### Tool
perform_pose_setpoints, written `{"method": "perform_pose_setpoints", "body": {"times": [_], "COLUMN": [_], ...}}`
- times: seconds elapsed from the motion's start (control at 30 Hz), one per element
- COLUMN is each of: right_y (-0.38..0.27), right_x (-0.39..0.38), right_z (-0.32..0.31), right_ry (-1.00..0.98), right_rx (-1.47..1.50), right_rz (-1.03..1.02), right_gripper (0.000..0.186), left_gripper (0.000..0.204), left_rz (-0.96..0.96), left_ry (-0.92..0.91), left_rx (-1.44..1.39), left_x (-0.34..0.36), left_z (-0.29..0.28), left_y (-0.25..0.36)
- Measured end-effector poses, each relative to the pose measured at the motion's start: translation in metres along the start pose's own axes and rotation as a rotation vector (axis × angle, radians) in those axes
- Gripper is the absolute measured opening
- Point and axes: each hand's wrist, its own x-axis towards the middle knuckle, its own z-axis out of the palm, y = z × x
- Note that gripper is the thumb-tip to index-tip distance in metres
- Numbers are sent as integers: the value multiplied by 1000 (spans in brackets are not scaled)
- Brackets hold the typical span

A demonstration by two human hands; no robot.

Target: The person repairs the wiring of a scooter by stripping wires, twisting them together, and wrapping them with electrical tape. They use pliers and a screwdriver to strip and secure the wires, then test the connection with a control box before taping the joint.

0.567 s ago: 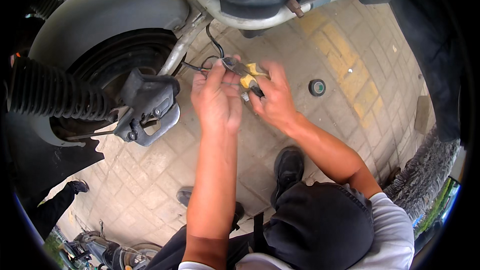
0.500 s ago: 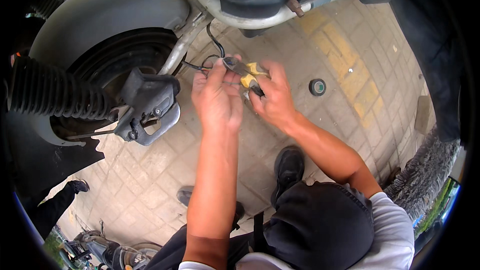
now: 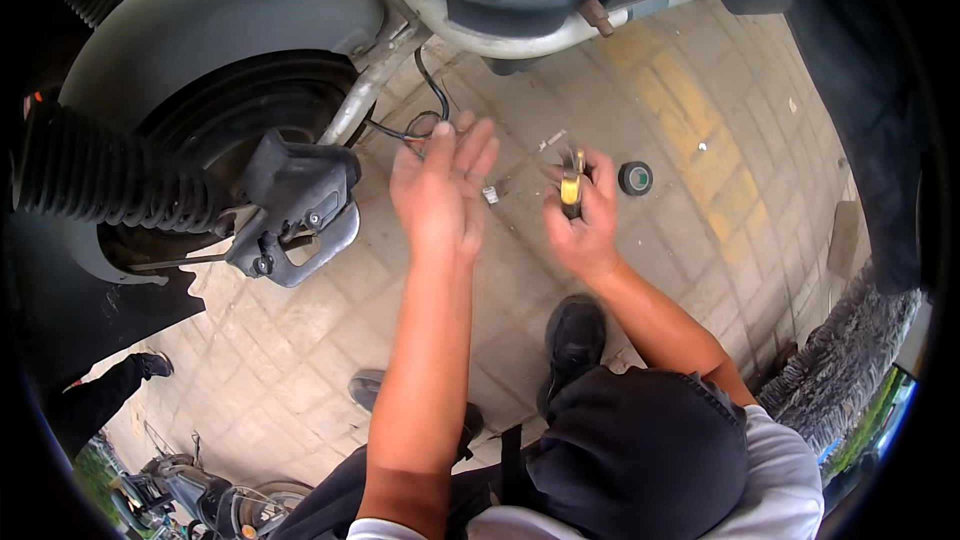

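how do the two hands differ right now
The left hand is open with fingers spread and holds nothing, while the right hand is closed around a yellow-handled tool. The left hand reaches nearer the black cable by the wheel; the right hand sits nearer the tape roll. Both are bare, raised over the paving.

Bright, even daylight on the paving; soft shadow beneath the wheel; strong fisheye bending and black vignette at the rim; slight motion blur on the left hand; centre sharp.
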Motion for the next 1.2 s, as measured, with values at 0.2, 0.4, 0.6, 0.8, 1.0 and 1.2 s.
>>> {"method": "perform_pose_setpoints", "body": {"times": [0.2,0.4,0.6,0.8,1.0,1.2], "right_y": [16,-3,-16,-38,-48,-35], "right_x": [-29,-33,-17,24,43,38], "right_z": [-13,-12,-7,11,21,23], "right_ry": [-130,-246,-275,-264,-242,-112], "right_rx": [145,168,258,566,669,386], "right_rz": [535,583,516,492,577,314], "right_gripper": [24,21,21,21,17,16], "left_gripper": [26,26,25,28,29,22], "left_rz": [87,265,89,-38,-51,-61], "left_ry": [28,39,16,-88,-102,-55], "left_rx": [229,479,363,163,153,-79], "left_x": [-30,-35,-48,-41,-28,-25], "left_z": [-45,-55,-34,-17,-9,-11], "left_y": [-18,-11,-15,-6,-4,-15]}}
